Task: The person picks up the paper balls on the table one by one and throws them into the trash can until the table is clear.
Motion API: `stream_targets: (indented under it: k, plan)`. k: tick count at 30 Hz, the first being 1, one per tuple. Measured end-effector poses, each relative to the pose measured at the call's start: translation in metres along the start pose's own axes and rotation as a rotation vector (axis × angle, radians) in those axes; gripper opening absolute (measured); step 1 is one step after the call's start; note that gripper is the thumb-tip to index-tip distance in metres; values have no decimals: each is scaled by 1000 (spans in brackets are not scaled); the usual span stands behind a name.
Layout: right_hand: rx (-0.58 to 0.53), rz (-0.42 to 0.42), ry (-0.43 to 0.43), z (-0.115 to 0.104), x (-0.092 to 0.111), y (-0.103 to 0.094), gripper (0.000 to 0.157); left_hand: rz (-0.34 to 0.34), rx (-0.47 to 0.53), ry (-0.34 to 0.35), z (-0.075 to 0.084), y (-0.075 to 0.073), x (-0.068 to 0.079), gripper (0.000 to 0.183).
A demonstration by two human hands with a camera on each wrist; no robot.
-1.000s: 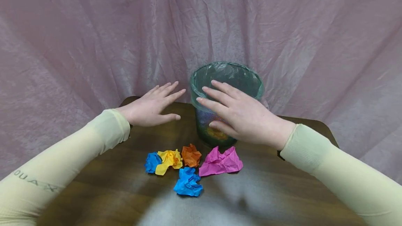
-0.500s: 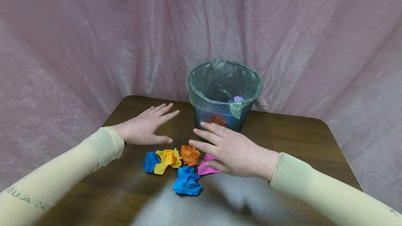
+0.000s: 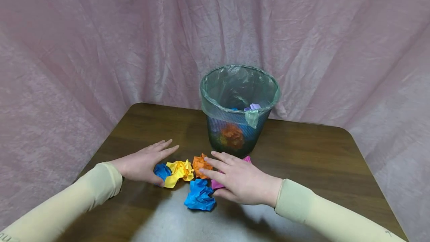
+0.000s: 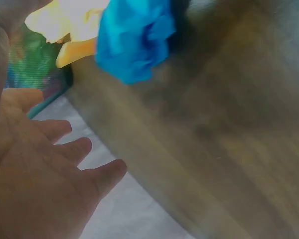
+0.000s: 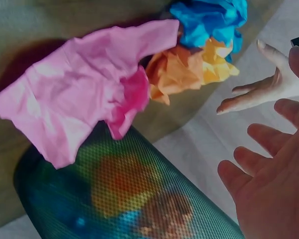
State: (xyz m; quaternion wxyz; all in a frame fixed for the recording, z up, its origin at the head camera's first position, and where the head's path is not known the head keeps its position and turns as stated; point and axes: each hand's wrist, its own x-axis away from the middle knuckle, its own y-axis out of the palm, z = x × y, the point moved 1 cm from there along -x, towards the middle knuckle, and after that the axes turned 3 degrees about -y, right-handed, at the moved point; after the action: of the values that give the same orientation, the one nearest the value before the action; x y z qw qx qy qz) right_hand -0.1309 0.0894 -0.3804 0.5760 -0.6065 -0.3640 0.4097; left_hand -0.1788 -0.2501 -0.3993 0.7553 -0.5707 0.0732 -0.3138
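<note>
My left hand, fingers extended and thumb apart, is at the left dark blue crumpled paper and overlaps its edge. A yellow crumpled paper lies against that one, with an orange crumpled paper to its right. Closer to me sits a brighter blue crumpled paper. My right hand, palm down with spread fingers, hovers over a pink crumpled paper and hides most of it in the head view; the right wrist view shows the pink paper whole. Neither hand grips anything.
Just behind the papers stands a mesh wastebasket lined with a green translucent bag. Orange, blue and lilac crumpled papers show inside it. The wooden table ends at a pink curtain.
Both hands have come down and back toward me, from beside and in front of the basket to the crumpled papers. The right hand now covers the pink paper; the basket is uncovered.
</note>
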Motion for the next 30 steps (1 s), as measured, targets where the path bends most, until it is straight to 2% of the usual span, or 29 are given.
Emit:
stream_targets:
  k: [7,14,18,22,30]
  plan:
    - [-9,-3,-7,-3,4,16,71,13,34,6,-13,17,4,114]
    - [-38,-36,7,-5,5,29,73,20,42,-49,-22,29,4,115]
    - [-34,-35,-10,-9,2,39,73,47,34,-49,-21,35,2,113]
    - [-53,-70,-14,-14,0,46,73,73,22,-45,-17,42,1,111]
    - [-94,-80,-19,-19,-3,54,73,118,22,-61,-12,54,-6,110]
